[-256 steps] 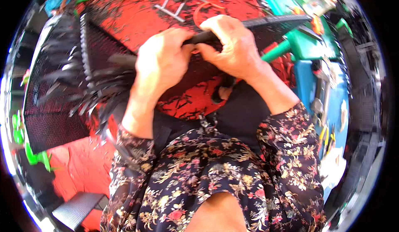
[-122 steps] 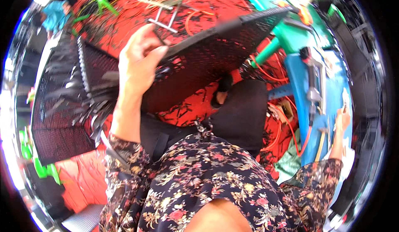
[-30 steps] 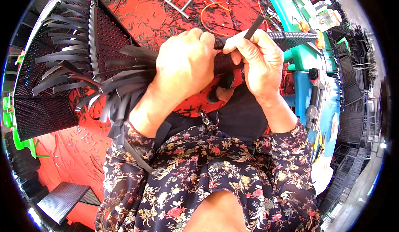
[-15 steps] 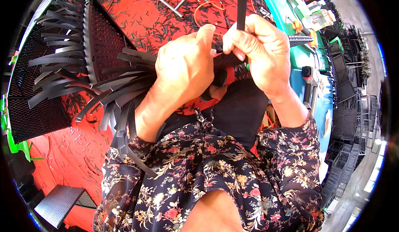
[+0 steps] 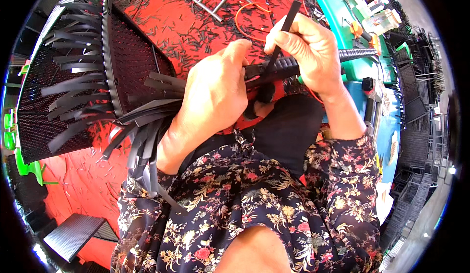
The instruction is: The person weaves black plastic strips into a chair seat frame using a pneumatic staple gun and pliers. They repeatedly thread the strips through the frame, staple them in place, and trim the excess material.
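A flat black plastic strip [image 5: 284, 30] is pinched between the thumb and fingers of my right hand [image 5: 313, 52]. It slants up past the fingertips, and its lower end meets a black wrapped frame bar [image 5: 360, 54]. My left hand [image 5: 215, 89] is closed at the bar's near-left end, thumb side against it; most of its fingers are hidden. Around my left wrist fans a bunch of loose black strips [image 5: 142, 136]. More strip ends [image 5: 78, 57] stick out along the edge of a black woven panel [image 5: 132, 52] on the left.
Black strip offcuts [image 5: 196, 33] litter the red floor covering [image 5: 68, 189]. A metal-legged stool [image 5: 218, 1] stands ahead. On the right, a green-blue table [image 5: 350, 72] carries tools and a clear container [image 5: 382, 23]. Black woven frames [image 5: 409, 141] are stacked beyond it. A small dark stand [image 5: 73, 234] sits lower left.
The strip in my right hand has gone from upright to slanted, its lower end now showing against the bar. More of the bar shows between my hands. The whole view has shifted slightly.
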The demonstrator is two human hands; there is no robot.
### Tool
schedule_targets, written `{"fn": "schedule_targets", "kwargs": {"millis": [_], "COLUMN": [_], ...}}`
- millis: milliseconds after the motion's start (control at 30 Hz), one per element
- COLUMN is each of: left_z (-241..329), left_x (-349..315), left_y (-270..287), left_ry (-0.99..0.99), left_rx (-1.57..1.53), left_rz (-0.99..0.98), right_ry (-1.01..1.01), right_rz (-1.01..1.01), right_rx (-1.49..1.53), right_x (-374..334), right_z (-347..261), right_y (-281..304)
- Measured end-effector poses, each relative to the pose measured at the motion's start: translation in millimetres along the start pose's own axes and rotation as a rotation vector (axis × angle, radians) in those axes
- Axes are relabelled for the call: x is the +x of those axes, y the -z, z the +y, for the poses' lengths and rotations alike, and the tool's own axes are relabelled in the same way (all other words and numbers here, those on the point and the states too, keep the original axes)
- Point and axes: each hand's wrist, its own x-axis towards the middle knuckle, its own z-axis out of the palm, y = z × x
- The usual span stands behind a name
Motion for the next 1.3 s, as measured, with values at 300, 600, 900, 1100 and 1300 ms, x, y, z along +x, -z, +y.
{"fn": "schedule_targets", "kwargs": {"millis": [300,600,900,1100,1300], "left_z": [18.0,38.1,15.6,0.2,-5.7], "left_x": [-16.9,-2.5,20.7,36.4,38.9], "left_y": [-4.4,19.6,16.6,11.1,9.4], "left_ry": [0.161,0.396,0.491,0.562,0.618], "left_rx": [-0.090,0.036,-0.183,-0.348,-0.444], "left_rz": [-0.153,-0.543,-0.837,-1.014,-1.100], "right_ry": [-0.077,-0.003,0.069,0.012,-0.007], "right_rz": [-0.001,-0.028,-0.045,-0.051,-0.027], "right_rx": [0.255,0.334,0.335,0.340,0.352], "right_x": [-39.6,-72.0,-74.4,-73.7,-73.6], "right_z": [21.4,16.9,14.3,11.1,5.2], "right_y": [6.9,1.7,0.6,1.0,0.8]}}
